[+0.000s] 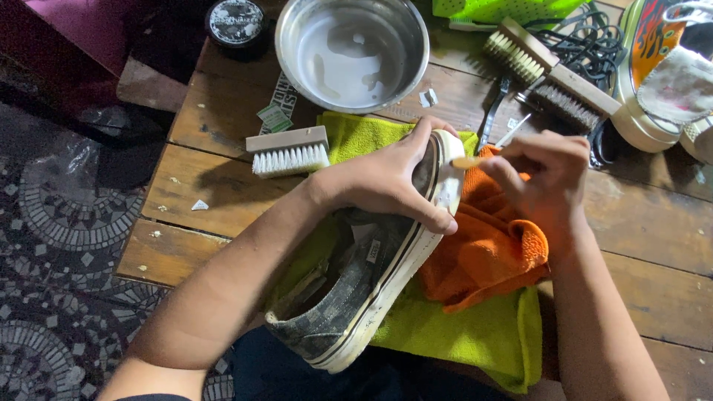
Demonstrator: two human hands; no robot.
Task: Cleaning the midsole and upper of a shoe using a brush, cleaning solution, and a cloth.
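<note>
My left hand (390, 182) grips the toe end of a grey checkered slip-on shoe (349, 297), tilted on its side with the white rubber sole edge facing right. My right hand (546, 174) holds a small thin stick-like tool with a yellowish tip (471, 160), the tip resting against the white toe rubber. An orange cloth (490, 260) lies bunched under my right hand, on top of a lime green towel (475, 330) spread on the wooden table (208, 193).
A steel bowl (352, 46) with a little water stands at the back. A white-bristle brush (288, 151) lies left of the shoe; two more wooden brushes (549, 74) and black cords lie back right. Another shoe (661, 67) and a round tin (236, 22) sit at the edges.
</note>
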